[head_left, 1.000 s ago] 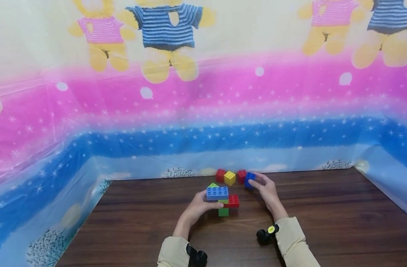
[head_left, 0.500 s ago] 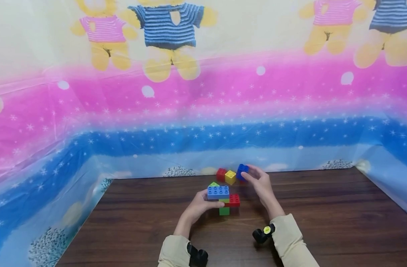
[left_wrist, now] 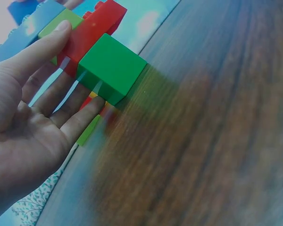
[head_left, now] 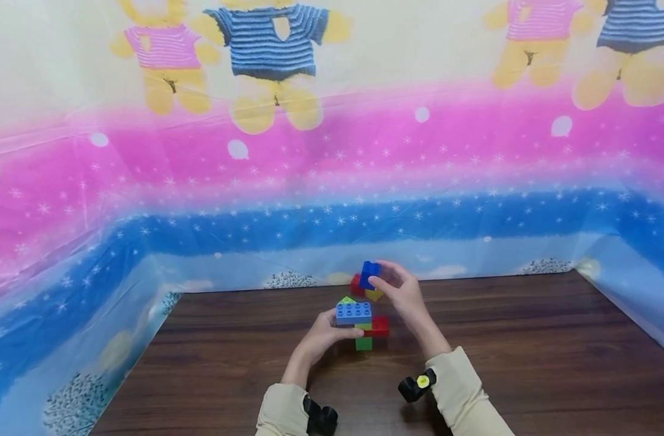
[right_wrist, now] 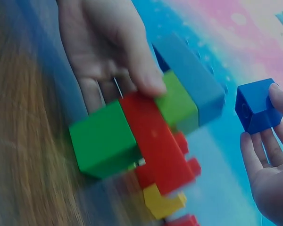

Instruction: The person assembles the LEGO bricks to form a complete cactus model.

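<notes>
The small blue brick (head_left: 369,272) is pinched in the fingertips of the right hand (head_left: 399,292), raised above and just behind the brick stack (head_left: 361,326). That stack, a green cube at the bottom, then red, lime and a long light-blue brick on top, stands on the wooden surface (head_left: 528,357). The left hand (head_left: 321,336) holds it, thumb and fingers curled around its side. A loose red brick (head_left: 356,283) lies behind.
</notes>
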